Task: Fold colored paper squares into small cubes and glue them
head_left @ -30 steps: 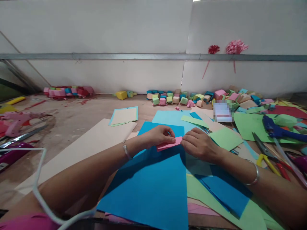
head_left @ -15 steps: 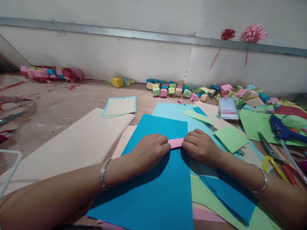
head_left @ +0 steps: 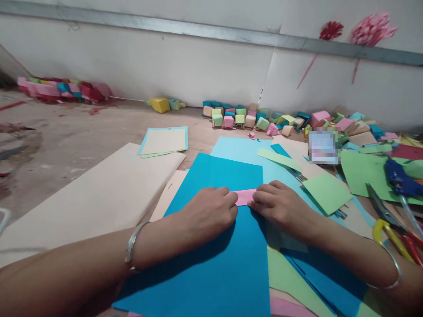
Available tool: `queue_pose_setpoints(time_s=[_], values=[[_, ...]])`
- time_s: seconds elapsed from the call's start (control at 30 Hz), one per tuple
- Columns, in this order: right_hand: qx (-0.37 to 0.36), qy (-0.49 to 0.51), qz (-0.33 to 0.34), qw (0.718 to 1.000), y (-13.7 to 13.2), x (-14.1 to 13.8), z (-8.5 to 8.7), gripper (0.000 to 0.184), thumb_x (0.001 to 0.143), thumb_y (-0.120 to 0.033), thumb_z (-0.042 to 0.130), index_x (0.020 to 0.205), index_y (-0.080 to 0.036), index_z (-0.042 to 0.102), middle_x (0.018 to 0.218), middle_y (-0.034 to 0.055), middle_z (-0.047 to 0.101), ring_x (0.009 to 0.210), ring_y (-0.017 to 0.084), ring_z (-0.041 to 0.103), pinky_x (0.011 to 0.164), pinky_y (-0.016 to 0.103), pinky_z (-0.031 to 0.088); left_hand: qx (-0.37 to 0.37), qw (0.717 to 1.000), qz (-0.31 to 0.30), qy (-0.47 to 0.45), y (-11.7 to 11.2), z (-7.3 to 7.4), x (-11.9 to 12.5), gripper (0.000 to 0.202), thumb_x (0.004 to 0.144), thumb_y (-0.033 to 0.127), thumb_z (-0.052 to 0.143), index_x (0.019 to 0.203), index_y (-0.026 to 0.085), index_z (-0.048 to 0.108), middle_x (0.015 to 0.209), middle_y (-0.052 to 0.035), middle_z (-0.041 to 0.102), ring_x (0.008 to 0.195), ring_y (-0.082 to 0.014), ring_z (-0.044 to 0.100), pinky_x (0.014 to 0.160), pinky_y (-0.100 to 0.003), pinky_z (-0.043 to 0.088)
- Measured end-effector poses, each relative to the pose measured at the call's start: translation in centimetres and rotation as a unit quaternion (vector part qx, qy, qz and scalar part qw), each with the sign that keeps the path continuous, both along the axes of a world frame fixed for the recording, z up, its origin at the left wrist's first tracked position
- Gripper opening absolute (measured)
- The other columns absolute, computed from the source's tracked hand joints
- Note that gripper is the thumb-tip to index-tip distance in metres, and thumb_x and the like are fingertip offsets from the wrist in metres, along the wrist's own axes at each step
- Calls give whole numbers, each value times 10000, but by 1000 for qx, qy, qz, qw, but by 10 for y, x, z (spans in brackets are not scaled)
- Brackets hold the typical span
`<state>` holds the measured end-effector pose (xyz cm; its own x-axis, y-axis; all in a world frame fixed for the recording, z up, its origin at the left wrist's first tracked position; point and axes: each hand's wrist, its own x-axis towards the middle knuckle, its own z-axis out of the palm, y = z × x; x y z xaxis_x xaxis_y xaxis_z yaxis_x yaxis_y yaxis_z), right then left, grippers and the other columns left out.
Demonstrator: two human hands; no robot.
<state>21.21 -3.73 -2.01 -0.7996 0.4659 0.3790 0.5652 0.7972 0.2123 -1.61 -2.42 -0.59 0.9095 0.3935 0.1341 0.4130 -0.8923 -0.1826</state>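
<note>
A small pink paper strip [head_left: 246, 197] stretches between my two hands, just over a large blue paper sheet [head_left: 214, 273]. Its left end is pinched in the closed fingers of my left hand [head_left: 211, 207]. The curled fingers of my right hand [head_left: 277, 204] grip the other end. Both ends of the strip are hidden by my fingers. Beneath the hands, the blue sheet overlaps a light blue sheet [head_left: 238, 147] and other coloured papers.
Scissors [head_left: 390, 226] and a blue glue gun [head_left: 401, 178] lie at the right, near a green paper square [head_left: 327, 192]. Small paper cubes [head_left: 239, 119] line the wall. A large cream sheet [head_left: 99, 193] covers the left, with a small paper stack [head_left: 165, 141] behind it.
The view has shifted slightly, tilting down. Both hands keep hold of the pink strip; the right fingers have moved a little, with a fingertip now stretched under the strip's right end.
</note>
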Motion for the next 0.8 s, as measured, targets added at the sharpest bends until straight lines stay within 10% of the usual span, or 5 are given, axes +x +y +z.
queue_pose_setpoints(time_s=[0.23,0.8], values=[[-28,-53,-20,998,-14,-4,2,206,986,-160,426,1013,-120,626,790,60,583,745,189,459,621,341,234,3,998,37,46,-15,6,4,136,878,53,464,857,129,574,755,-72,602,620,-188,501,470,-294,278],[-71,-117,-108,985,-20,6,3,222,926,-84,478,760,-133,616,718,69,570,641,183,421,581,340,190,94,988,84,88,-44,-10,7,208,714,-39,469,647,146,534,646,-66,529,565,-175,464,453,-298,258]])
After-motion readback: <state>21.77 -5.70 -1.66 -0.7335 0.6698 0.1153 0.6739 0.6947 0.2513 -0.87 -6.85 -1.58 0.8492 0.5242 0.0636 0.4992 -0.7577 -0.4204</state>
